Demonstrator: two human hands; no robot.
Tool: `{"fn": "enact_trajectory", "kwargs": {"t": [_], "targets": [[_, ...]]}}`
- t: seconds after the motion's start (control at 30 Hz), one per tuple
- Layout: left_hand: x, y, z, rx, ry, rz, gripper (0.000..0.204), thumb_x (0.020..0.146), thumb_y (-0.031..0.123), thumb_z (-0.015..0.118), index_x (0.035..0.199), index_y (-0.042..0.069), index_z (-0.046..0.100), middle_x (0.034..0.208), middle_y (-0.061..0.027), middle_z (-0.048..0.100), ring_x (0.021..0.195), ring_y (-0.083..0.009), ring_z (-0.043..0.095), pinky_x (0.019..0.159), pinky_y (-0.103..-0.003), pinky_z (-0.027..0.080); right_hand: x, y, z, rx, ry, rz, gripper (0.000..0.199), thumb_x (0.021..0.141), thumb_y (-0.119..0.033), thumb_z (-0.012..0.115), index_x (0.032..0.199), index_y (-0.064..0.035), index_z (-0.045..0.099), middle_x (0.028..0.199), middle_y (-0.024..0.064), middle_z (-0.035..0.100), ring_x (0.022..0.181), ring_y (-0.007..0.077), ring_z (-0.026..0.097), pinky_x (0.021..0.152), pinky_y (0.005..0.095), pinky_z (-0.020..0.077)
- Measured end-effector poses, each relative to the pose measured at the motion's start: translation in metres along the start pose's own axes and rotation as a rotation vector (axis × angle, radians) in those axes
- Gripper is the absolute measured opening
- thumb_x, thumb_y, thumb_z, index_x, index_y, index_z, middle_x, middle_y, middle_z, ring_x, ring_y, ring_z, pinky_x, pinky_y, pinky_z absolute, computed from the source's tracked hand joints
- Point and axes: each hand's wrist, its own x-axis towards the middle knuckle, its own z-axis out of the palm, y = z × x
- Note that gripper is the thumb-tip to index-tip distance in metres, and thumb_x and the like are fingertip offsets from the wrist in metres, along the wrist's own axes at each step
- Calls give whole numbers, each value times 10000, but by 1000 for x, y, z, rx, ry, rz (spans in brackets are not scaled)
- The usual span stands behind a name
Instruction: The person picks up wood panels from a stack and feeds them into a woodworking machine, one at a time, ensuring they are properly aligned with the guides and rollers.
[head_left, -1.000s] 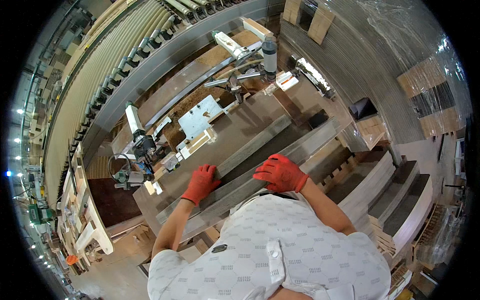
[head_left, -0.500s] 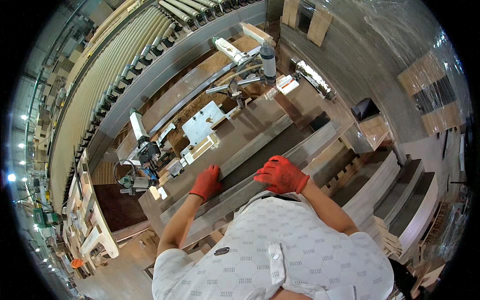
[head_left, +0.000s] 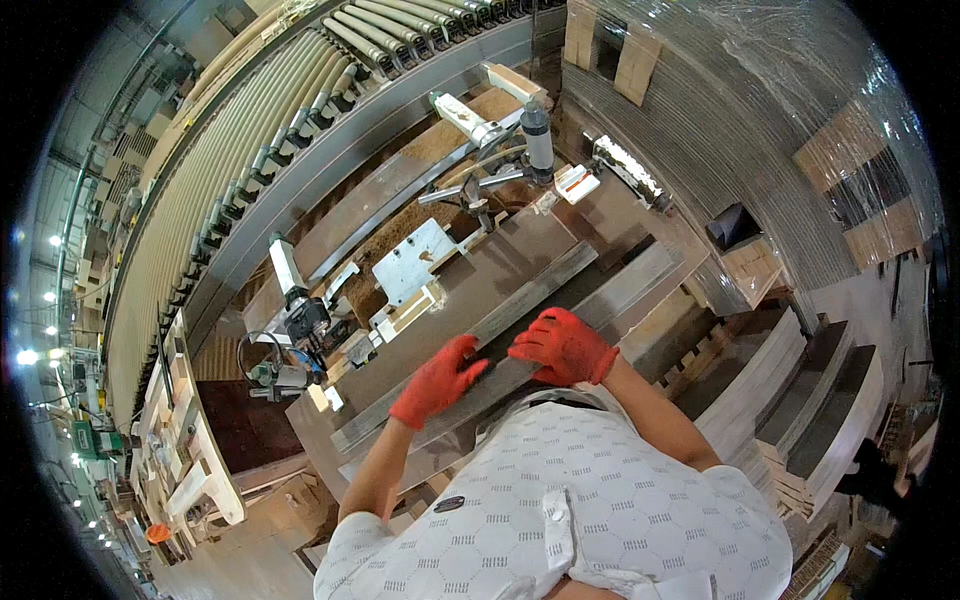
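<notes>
My left hand, in a red work glove, is above the far long grey strip, its fingers apart and pointing right. Nothing shows between them. My right hand, also red-gloved, lies over the near long grey strip, fingers curled down; whatever they hold, if anything, is hidden beneath them. Both strips run diagonally across a brown machine table, with a dark gap between them. The two hands are close together, a small space apart.
Past the strips stand a pale metal plate, a grey cylinder unit and a motor unit. A roller conveyor curves behind. Film-wrapped stacked boards rise at right, with more stacked boards nearer.
My left hand has moved right toward the right hand and come off the far strip, its fingers spreading. My right hand has stayed nearly in place. The view has shifted slightly.
</notes>
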Motion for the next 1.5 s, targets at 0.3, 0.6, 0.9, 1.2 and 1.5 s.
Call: {"fn": "enact_trajectory", "kwargs": {"t": [0.3, 0.6, 0.9, 1.2, 1.5], "targets": [[11, -29, -12, 500, 330, 93, 582, 962, 449, 786, 1357, 68, 591, 1198, -176, 694, 1036, -397, 707, 851, -487, 578, 58, 27, 28, -74, 273, 108, 577, 860, -417, 827, 1378, -214, 672, 1321, 37, 702, 1296, 281, 610, 1194, 546, 365], [71, -126, -35, 474, 392, 103, 553, 953, 429, 796, 1355, 99, 608, 1240, -158, 698, 1055, -400, 703, 862, -501, 578, 11, 6, 64, 4, 197, 210, 513, 924, -502, 754, 1339, -203, 708, 1272, 41, 728, 1253, 253, 630, 1171, 530, 380], [101, -132, -17, 672, 587, -70, 508, 950, 388, 788, 1386, 165, 652, 1380, -104, 645, 1420, -319, 521, 1210, -642, 290, -12, 11, 79, -36, 242, 337, 512, 930, -545, 736, 1294, -185, 728, 1222, 37, 754, 1203, 250, 669, 1146, 499, 398], [135, -176, -18, 456, 597, 88, 508, 894, 363, 829, 1298, 92, 684, 1273, -109, 691, 1256, -330, 615, 1135, -518, 413, -7, 3, 83, -40, 173, 354, 490, 915, -565, 750, 1229, -189, 750, 1153, 11, 765, 1117, 239, 702, 1105, 475, 429], [146, -167, -25, 471, 554, 231, 525, 909, 522, 791, 982, 34, 610, 924, -244, 683, 919, -469, 659, 817, -555, 512, -8, 0, 49, -176, -202, 148, 750, 738, -657, 834, 1334, -224, 694, 1236, 15, 711, 1179, 254, 660, 1044, 465, 450]]}}
